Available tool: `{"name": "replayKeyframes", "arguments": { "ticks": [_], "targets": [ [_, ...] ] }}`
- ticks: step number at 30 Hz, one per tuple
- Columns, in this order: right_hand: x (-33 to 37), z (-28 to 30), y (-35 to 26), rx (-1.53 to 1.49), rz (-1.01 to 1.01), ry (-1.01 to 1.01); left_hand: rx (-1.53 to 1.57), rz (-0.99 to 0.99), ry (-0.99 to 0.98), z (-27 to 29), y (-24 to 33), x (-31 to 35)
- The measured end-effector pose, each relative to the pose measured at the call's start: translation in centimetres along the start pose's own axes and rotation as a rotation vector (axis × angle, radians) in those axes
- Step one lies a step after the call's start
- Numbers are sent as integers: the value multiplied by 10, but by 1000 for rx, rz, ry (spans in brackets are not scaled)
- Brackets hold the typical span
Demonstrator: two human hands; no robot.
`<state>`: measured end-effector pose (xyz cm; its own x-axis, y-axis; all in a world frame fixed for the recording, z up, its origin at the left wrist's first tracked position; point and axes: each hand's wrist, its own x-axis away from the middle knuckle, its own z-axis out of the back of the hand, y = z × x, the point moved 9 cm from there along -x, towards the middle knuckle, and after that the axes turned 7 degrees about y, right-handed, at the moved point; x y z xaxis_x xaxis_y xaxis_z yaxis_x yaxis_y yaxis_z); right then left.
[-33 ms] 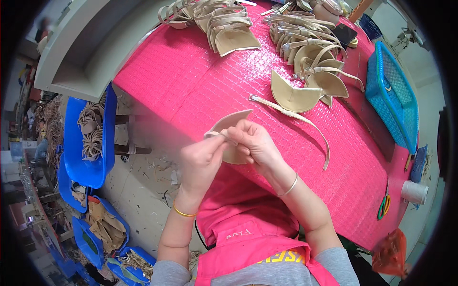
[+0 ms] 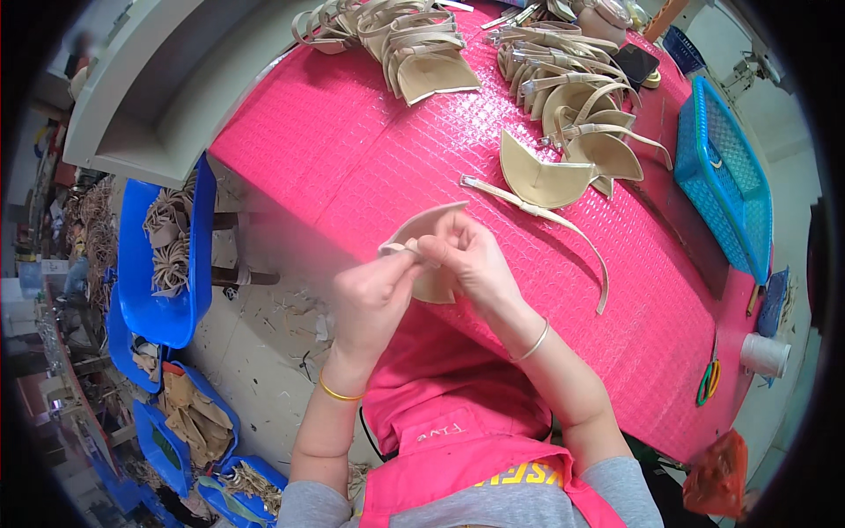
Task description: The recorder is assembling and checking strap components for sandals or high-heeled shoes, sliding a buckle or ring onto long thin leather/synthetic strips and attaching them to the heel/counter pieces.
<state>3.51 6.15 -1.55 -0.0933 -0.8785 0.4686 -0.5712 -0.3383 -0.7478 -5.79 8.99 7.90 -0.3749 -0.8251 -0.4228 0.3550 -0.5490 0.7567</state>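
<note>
Close in front of me, at the table's near edge, I hold a beige shoe upper piece [image 2: 433, 283]. My left hand [image 2: 374, 295] pinches it near a thin folded strip between thumb and forefinger. The fingers of my right hand [image 2: 471, 260] pinch the same spot, close against the left fingertips. What lies right between the fingertips is hidden. Just beyond my right hand a loose beige strap [image 2: 563, 224] lies on the table. Next to it rests a curved beige upper piece [image 2: 541, 180].
Beige uppers with straps [image 2: 431, 75] lie overlapped at the far side, with another row [image 2: 563, 66] to their right. A turquoise basket [image 2: 726, 176], scissors [image 2: 709, 380] and a white thread spool [image 2: 764, 355] are at the right. Blue bins [image 2: 167, 308] stand at the left below the table.
My right hand has shifted slightly, its fingers closing nearer the left fingertips. The held piece and my left hand stay almost where they were.
</note>
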Motion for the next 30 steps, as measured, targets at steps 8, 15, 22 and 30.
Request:
{"name": "replayKeyframes", "arguments": {
  "ticks": [8, 15, 22, 30],
  "targets": [
    [-8, 10, -75, 339, 430, 177, 45, -69, -130, -9, 3, -15],
    [-38, 22, -134, 873, 795, 386, -220, -243, 266, -16, 5, -91],
    [-36, 21, -198, 1253, 1319, 568, -581, -347, 73, -123, -41, -102],
    [54, 123, -91, 1698, 545, 577, 104, 319, -334, -118, -29, -50]
  ]
}}
